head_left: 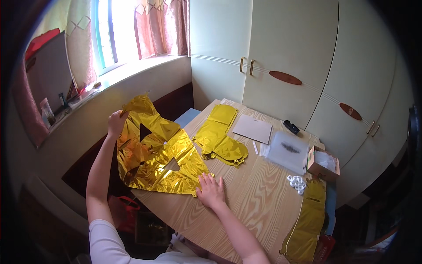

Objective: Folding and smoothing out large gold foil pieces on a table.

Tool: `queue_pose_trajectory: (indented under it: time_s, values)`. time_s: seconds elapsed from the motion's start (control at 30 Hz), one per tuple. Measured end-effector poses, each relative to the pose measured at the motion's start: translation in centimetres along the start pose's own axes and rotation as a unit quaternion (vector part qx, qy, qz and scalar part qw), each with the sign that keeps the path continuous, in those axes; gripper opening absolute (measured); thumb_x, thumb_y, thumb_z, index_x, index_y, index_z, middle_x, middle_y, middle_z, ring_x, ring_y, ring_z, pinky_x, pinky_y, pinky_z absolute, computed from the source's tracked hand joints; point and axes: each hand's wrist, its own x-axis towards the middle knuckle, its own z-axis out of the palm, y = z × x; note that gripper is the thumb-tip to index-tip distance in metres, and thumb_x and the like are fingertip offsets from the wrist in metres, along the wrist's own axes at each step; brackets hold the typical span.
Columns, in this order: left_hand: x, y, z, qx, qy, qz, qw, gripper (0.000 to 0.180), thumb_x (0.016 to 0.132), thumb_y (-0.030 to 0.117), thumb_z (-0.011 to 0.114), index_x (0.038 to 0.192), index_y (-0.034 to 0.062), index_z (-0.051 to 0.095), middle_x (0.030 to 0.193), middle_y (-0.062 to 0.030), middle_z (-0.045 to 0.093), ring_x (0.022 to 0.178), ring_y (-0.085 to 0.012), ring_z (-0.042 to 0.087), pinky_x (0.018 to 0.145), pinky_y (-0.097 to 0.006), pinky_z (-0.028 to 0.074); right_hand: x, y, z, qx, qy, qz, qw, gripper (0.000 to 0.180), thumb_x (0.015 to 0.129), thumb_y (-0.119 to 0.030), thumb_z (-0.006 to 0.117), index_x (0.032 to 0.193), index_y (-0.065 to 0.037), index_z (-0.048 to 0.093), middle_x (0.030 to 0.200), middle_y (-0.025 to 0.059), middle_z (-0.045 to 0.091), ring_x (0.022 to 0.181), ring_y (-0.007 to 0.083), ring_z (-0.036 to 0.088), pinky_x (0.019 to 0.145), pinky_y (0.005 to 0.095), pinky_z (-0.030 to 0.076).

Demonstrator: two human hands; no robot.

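Foil (187, 147), gold, glossy and crinkled, with at least two angular holes, overhangs the wood-grained table's (255, 198) left edge. Left hand (117, 123) pinches its upper corner; right hand (211, 190) lies flat, fingers slightly spread, touching its right end. Two smooth gold bundles (220, 136), one clump of white rings (297, 184) and one box (318, 170) sit beyond.

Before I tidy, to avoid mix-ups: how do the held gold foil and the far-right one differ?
The held foil is broad and partly lifted; the far-right foil is narrow and lies flat. The held foil has triangular holes; the far-right foil shows none. Both are gold.
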Motion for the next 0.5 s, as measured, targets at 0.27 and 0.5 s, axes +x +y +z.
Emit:
queue_pose_trajectory:
  time_s: [0.27,0.5]
  values:
    - [1.9,0.7,0.1,0.019,0.012,0.02,1.0,0.034,0.093,0.034,0.064,0.093,-0.0006,0.068,0.085,-0.0183,0.07,0.081,-0.0357,0.067,0.073,-0.042,0.051,0.1,0.1,0.5,0.003,0.018,-0.005,1.0,0.06,0.098,-0.045,0.041,0.15,-0.015,0.034,0.156,0.0046,0.033,0.145,0.0202,0.027,0.118,0.0582,0.011]
    - [3.3,-0.7,-0.8,0.026,0.009,-0.009,1.0,0.034,0.093,0.033,0.063,0.093,-0.0005,0.069,0.082,-0.0181,0.07,0.081,-0.0333,0.068,0.074,-0.042,0.051,0.1,-0.2,0.3,0.005,-0.002,0.0,1.0,0.061,0.098,-0.045,0.039,0.15,-0.015,0.033,0.157,0.004,0.031,0.146,0.0196,0.024,0.119,0.0572,0.008]
